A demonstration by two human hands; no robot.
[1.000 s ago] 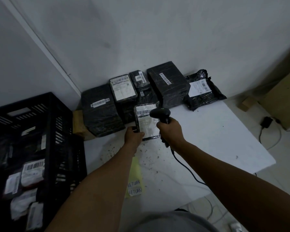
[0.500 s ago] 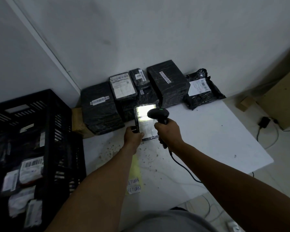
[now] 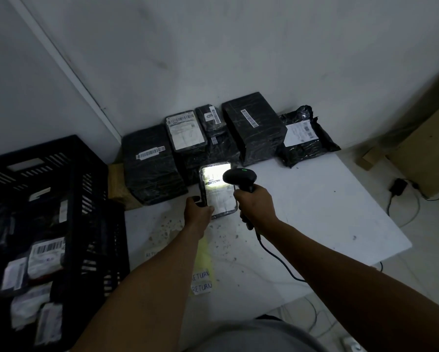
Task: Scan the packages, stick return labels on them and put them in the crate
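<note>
- At the middle of the tabletop (image 3: pixel 314 212), in the only view I have, the one from my head, my left hand (image 3: pixel 198 212) pinches the lower left corner of a small flat package (image 3: pixel 219 196), grip clamped on its edge so the label side faces up at me.
- My right hand (image 3: pixel 254 204) is wrapped tight around the handle of the scanner (image 3: pixel 240 177), head aimed down at the top of the label; the bright patch there suggests the beam is on the barcode, which is why I keep the package steady and tilted toward it.
- The scanner's cable (image 3: pixel 276 260) trails back over the tabletop edge, slack enough not to tug my aim.
- Behind, a row of black wrapped packages (image 3: pixel 152 163) waits against the wall, barcodes up, so I judge those are unscanned.
- Near me lie the return labels (image 3: pixel 201 282), 2 slips reading RETURN, close for the sticking step, which I judge comes next.
- To my left stands the black crate (image 3: pixel 91 174), already holding several labelled parcels, within reach for the drop.
</note>
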